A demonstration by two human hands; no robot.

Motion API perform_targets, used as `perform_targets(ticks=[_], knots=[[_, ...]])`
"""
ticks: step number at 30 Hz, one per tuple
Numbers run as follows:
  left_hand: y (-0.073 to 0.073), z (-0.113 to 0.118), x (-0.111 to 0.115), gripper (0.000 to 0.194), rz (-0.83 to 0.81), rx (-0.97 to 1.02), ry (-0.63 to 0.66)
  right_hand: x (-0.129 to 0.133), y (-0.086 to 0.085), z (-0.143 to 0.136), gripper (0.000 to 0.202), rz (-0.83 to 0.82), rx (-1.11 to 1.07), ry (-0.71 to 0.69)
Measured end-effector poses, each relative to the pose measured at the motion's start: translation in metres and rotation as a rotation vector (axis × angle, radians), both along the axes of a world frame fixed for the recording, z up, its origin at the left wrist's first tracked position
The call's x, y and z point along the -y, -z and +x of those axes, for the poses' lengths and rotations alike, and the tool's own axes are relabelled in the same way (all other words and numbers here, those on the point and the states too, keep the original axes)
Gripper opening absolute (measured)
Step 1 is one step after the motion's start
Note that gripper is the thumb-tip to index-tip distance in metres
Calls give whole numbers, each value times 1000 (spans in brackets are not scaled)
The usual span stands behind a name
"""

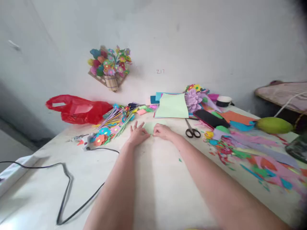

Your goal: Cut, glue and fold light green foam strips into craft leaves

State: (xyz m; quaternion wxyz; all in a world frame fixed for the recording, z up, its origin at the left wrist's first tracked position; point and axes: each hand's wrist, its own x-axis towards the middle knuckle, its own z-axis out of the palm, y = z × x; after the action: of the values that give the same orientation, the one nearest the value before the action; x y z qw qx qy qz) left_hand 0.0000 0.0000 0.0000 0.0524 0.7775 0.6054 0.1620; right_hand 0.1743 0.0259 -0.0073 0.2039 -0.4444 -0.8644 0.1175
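A small pale green sheet [155, 124] lies on the white table at the middle, with both my hands at its near edge. My left hand [138, 133] has its thumb and index finger pinched at the sheet's left part, the other fingers spread. My right hand [163, 131] is closed, its fingertips pressed together on the sheet's near right part. Black-handled scissors [192, 132] rest to the right of my right hand. Behind my hands lies a larger pale green sheet [173, 107] on a stack of coloured sheets.
A red plastic bag [80, 110], foam flowers [100, 139], sticks and a glue gun [87, 140] with a black cable [64, 191] occupy the left. Coloured scraps [263, 166], a black phone [211, 119] and a green oval object [274, 125] lie right. Flowers [110, 65] hang on the wall.
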Motion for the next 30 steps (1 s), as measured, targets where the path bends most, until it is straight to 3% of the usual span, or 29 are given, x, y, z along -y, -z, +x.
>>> perform_targets(ticks=[17, 30], knots=[[4, -1, -3, 23, -28, -18, 30, 11, -7, -8, 12, 40, 40, 67], [7, 1, -4, 24, -10, -70, -45, 14, -16, -15, 17, -26, 153, 147]])
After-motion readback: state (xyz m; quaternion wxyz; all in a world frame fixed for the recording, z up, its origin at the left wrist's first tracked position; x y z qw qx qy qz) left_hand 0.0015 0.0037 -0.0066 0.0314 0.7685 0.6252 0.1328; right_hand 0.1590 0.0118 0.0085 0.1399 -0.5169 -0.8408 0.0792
